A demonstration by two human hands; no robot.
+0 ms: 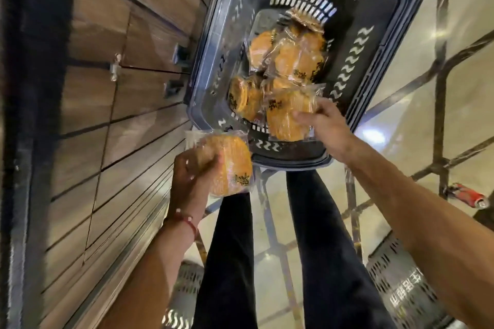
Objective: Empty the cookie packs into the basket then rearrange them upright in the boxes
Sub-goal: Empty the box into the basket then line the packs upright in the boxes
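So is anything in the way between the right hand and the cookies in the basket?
No, nothing visible. The right hand is gripping a cookie pack at the near end of the basket.

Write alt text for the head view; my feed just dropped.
The left hand holds one cookie pack just outside the dark basket, while the right hand grips a second pack inside it among several more packs.
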